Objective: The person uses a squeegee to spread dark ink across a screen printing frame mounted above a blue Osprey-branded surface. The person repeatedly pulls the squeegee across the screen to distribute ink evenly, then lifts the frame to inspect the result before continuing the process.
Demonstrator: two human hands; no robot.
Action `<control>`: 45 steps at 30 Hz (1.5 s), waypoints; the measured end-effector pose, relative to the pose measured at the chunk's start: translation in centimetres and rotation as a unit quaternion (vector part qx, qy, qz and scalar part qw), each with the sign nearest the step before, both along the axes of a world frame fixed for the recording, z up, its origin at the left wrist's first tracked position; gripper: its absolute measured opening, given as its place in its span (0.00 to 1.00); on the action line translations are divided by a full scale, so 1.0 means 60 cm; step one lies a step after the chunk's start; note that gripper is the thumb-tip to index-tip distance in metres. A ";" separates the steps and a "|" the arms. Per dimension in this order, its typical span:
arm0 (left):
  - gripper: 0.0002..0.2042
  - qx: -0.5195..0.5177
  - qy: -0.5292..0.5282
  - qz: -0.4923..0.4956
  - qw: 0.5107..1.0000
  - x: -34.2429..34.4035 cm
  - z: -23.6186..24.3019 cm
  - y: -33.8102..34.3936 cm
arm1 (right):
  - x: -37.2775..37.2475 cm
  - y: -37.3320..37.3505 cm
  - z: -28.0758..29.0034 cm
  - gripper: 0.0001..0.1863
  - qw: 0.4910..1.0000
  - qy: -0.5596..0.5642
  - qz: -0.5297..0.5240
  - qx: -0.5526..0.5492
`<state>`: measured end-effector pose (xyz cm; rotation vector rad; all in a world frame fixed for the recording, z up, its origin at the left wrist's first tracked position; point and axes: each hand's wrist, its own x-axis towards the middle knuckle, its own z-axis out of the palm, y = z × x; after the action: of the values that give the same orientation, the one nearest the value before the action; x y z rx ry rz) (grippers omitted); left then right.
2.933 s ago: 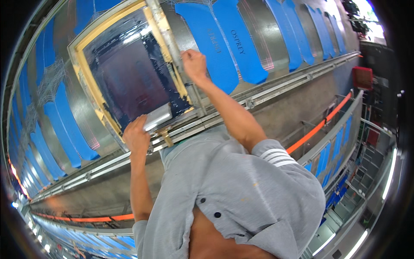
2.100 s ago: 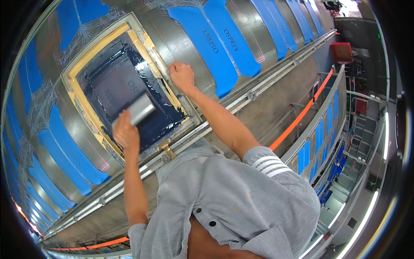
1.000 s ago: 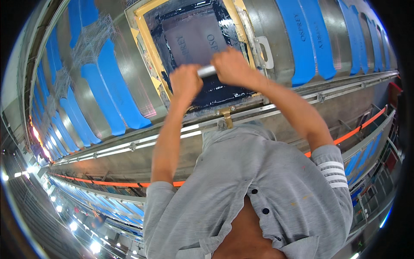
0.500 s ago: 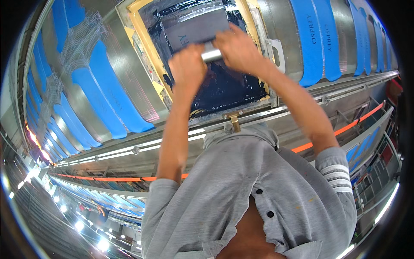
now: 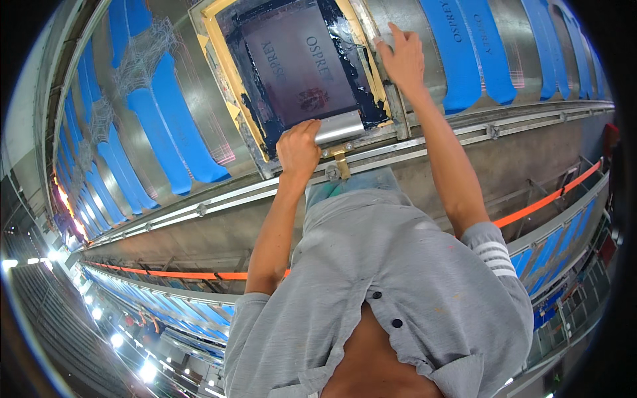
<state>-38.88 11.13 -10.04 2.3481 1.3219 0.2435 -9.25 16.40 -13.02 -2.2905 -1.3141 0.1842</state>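
Observation:
A screen-printing frame (image 5: 223,78) with yellow tape along its inside edges lies on the long metal table. Dark ink smears the borders of its mesh (image 5: 292,83), where dark lettering and a small emblem show. At the near end of the mesh rests a squeegee with a silvery metal handle (image 5: 342,127). My left hand (image 5: 298,150) is closed round the left end of that handle. Just beyond the frame's right edge, my right hand (image 5: 405,61) is off the squeegee, its fingers stretched out and holding nothing. Whether it touches the frame I cannot tell.
Blue fabric pieces (image 5: 156,126) lie along the table on the left, and more blue pieces (image 5: 458,56) on the right. A metal rail (image 5: 438,142) with a brass-coloured bracket (image 5: 342,162) runs along the near edge. Below hangs an orange strip (image 5: 557,192).
The squeegee has come down the mesh to its near end, baring the lettering. My right hand has let go and moved right, past the frame's edge. My left hand still holds on.

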 end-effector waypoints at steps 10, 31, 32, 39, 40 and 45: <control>0.17 0.038 -0.090 0.020 0.995 -0.071 0.019 -0.006 | -0.024 0.047 0.042 0.20 0.988 0.147 -0.050 0.017; 0.22 0.004 -0.019 0.033 0.999 -0.638 0.053 0.032 | -0.588 0.090 -0.067 0.18 0.966 0.246 -0.053 0.053; 0.22 0.008 -0.022 0.022 0.999 -0.637 0.043 0.034 | -0.580 0.102 -0.076 0.19 0.974 0.216 -0.058 0.025; 0.27 0.027 -0.003 0.001 1.000 -0.630 0.004 -0.008 | -0.598 0.116 -0.033 0.20 0.973 0.210 -0.099 -0.009; 0.25 0.041 0.001 0.005 0.999 -0.626 0.004 -0.001 | -0.601 0.115 -0.031 0.20 0.972 0.212 -0.095 -0.015; 0.28 0.121 0.033 0.004 0.992 -0.604 -0.027 0.157 | -0.600 0.112 -0.021 0.20 0.976 0.191 -0.104 -0.031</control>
<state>-75.11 20.52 -11.64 2.5708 1.4009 0.3492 -45.25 23.11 -14.30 -2.2771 -0.8807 0.5686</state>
